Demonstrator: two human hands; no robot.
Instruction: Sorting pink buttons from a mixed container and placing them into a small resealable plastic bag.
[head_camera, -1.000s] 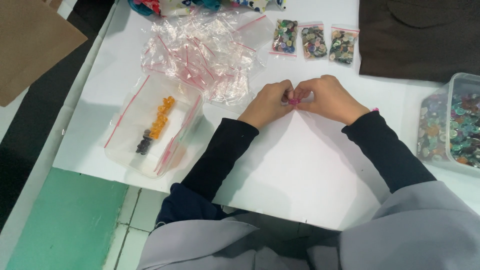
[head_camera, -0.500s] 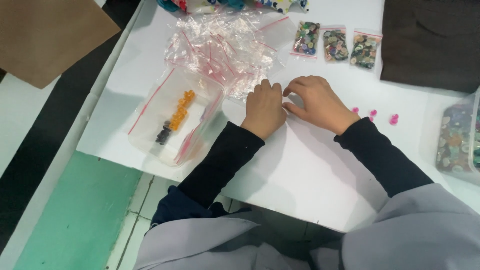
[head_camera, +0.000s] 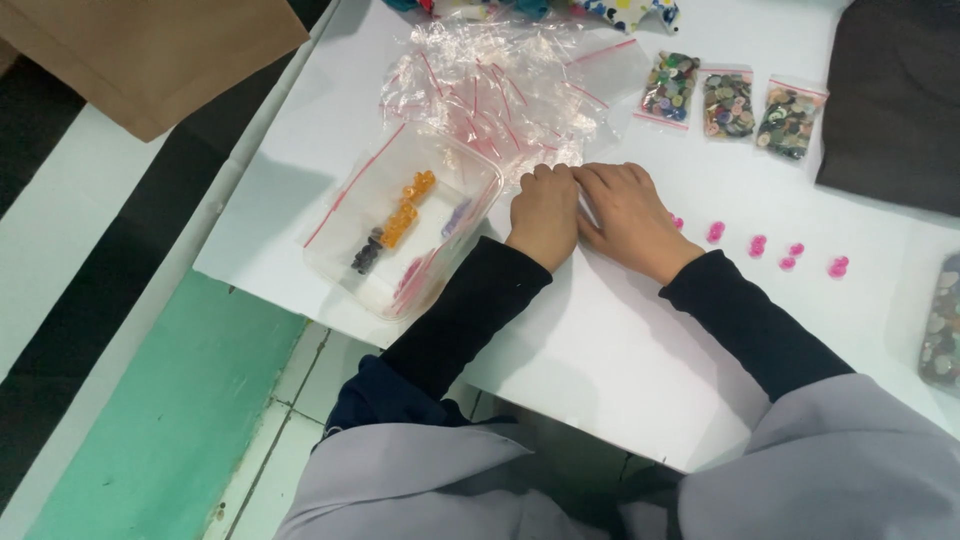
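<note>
Hands: left hand (head_camera: 545, 212) and right hand (head_camera: 628, 218) lie palm down side by side, touching, fingers curled at the near edge of the heap of clear bags (head_camera: 500, 90); whether either grips anything, I cannot tell.
Bags: empty zip bags with red strips, piled on the white worktop (head_camera: 620, 350).
Pink beads (head_camera: 757, 245): scattered just right of the right hand.
Clear tub (head_camera: 405, 230): left of the left hand, holding orange and dark beads.
Filled packets (head_camera: 728, 103): three in a row, beyond the hands.
</note>
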